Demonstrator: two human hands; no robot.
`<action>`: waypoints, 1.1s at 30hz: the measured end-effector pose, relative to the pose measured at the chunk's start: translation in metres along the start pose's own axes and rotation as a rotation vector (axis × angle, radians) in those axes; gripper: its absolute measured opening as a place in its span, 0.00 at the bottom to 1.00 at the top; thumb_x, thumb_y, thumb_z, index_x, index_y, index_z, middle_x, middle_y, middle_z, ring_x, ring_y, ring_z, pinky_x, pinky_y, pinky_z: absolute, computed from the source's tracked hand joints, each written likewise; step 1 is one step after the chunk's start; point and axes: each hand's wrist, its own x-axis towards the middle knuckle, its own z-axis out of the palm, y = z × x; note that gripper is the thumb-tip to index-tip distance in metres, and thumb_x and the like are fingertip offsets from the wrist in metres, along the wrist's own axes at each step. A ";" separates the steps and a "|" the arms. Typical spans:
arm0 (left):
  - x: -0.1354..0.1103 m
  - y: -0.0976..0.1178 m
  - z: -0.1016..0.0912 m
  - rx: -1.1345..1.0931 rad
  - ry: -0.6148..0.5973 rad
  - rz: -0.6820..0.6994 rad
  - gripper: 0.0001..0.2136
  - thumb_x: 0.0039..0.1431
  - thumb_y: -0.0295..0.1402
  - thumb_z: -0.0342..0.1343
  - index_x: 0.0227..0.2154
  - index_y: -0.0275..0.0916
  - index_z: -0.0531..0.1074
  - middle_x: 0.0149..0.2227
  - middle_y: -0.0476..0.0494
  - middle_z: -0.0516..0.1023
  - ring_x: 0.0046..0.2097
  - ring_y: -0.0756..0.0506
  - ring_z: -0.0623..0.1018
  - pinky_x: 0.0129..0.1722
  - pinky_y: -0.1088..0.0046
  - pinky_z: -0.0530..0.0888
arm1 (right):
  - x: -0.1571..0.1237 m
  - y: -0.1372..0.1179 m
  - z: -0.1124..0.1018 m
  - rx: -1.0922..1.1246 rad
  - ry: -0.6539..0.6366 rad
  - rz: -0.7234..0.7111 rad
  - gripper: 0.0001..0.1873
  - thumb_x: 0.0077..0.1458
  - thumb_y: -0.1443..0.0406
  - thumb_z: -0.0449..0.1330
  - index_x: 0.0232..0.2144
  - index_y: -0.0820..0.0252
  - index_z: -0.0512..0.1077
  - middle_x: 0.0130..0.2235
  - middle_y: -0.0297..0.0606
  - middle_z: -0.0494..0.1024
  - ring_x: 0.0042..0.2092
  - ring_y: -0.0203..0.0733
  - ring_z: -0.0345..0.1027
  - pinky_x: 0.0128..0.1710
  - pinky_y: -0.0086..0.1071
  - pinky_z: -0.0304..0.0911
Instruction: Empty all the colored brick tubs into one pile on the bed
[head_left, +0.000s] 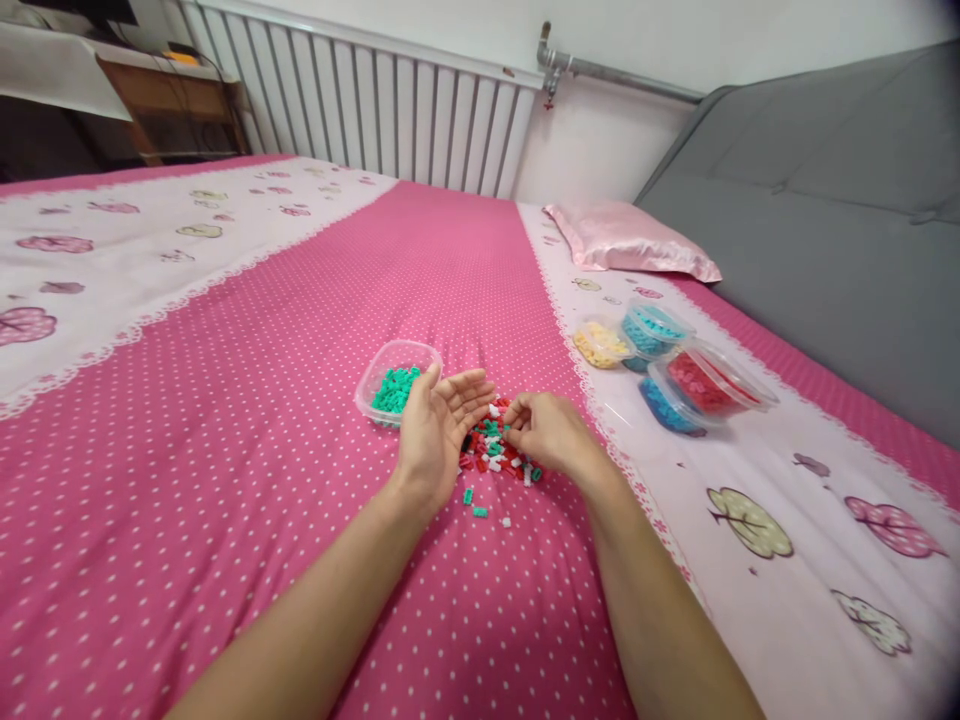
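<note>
pile (493, 449) on bed (360, 280), tub (363, 394) left, containers (660, 372) right

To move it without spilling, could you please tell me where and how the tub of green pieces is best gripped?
Probably by its left wall and rim, coming from the left: the tub of green pieces stands upright, its rim rises above the contents, and that side is unobstructed, while the left hand overlaps the right side in view.
</note>
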 end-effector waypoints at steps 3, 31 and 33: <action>0.001 -0.001 0.001 0.003 0.012 -0.003 0.19 0.55 0.45 0.47 0.32 0.33 0.73 0.35 0.38 0.78 0.40 0.45 0.77 0.51 0.65 0.69 | 0.000 0.000 -0.001 -0.023 0.005 -0.016 0.05 0.42 0.73 0.59 0.24 0.60 0.73 0.25 0.33 0.76 0.26 0.33 0.67 0.24 0.24 0.55; -0.002 0.008 0.005 -0.280 0.022 -0.226 0.28 0.60 0.48 0.41 0.48 0.25 0.67 0.47 0.27 0.73 0.51 0.38 0.74 0.53 0.67 0.69 | 0.001 -0.003 -0.017 0.245 0.171 -0.082 0.06 0.45 0.66 0.61 0.29 0.62 0.76 0.29 0.37 0.80 0.29 0.36 0.72 0.31 0.27 0.65; -0.002 0.008 0.004 -0.309 -0.001 -0.246 0.29 0.60 0.48 0.42 0.50 0.23 0.65 0.47 0.26 0.73 0.51 0.38 0.74 0.53 0.66 0.69 | 0.000 -0.006 -0.019 0.343 0.201 -0.126 0.07 0.45 0.65 0.62 0.30 0.62 0.76 0.29 0.37 0.79 0.29 0.36 0.72 0.31 0.28 0.66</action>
